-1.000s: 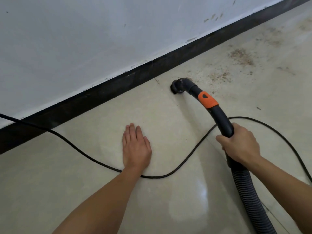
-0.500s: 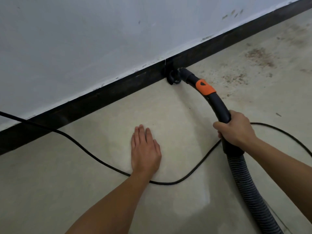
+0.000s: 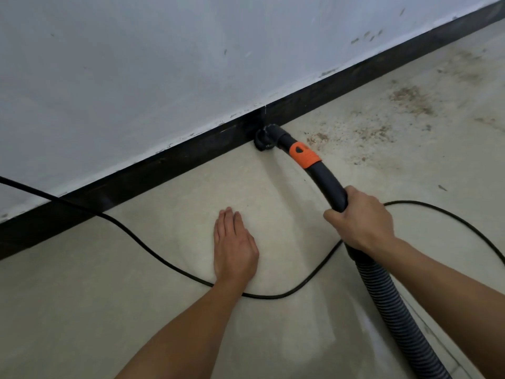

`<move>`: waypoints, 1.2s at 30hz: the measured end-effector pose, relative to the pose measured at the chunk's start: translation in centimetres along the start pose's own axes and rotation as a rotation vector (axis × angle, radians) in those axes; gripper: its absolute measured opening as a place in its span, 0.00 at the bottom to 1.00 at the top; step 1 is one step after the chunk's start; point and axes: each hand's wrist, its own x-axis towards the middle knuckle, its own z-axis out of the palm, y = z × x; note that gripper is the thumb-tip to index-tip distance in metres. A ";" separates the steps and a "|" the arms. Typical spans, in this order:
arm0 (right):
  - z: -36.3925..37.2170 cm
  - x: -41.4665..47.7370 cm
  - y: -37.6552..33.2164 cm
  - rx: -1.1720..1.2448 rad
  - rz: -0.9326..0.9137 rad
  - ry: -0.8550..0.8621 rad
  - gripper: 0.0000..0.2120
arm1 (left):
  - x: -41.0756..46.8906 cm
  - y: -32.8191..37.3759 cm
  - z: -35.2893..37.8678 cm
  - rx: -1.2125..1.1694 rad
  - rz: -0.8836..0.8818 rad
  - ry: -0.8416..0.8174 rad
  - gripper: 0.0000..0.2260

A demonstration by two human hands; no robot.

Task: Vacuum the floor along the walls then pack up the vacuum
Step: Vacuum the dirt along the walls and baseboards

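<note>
The nozzle (image 3: 264, 138) has slid from the open floor (image 3: 82, 310) up to the baseboard (image 3: 153, 173) and now touches it. The right hand (image 3: 360, 217) grips the wand (image 3: 328, 184); the left hand (image 3: 235, 246) lies flat, fingers straight. Crumbs (image 3: 407, 99) remain rightward, so edge vacuuming likely continues.

R hand (image 3: 360, 217) grips vacuum hose (image 3: 325, 176), nozzle (image 3: 263, 138) at black baseboard (image 3: 164, 170); L hand (image 3: 235, 247) flat on floor (image 3: 109, 310).

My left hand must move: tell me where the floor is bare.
Bare tile lies between the left hand, the baseboard and the vacuum handle, and lower left, below the power cord. Crowded: debris right of the nozzle; cord and hose by the right hand.
</note>
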 end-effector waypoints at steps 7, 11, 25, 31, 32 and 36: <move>0.8 -0.1 0.2 0.038 -0.005 -0.062 0.11 | 0.0 -0.1 0.0 0.051 -0.062 0.051 0.21; -2.3 0.4 2.6 0.069 0.057 -0.105 0.11 | 0.2 -0.3 0.3 0.078 -0.054 0.015 0.21; -4.7 -12.2 9.9 0.026 0.044 -0.269 0.11 | -0.5 -2.1 -2.3 -0.060 -0.120 0.025 0.21; -8.5 -13.3 18.3 0.101 0.406 0.007 0.09 | 0.9 1.2 -1.9 0.023 0.036 -0.047 0.21; -9.0 -13.0 19.1 0.124 0.452 0.037 0.08 | 1.3 2.3 -1.6 0.023 0.064 -0.053 0.21; -8.5 -10.1 18.8 0.223 0.499 0.082 0.07 | 3.1 5.7 0.1 0.011 0.115 -0.080 0.22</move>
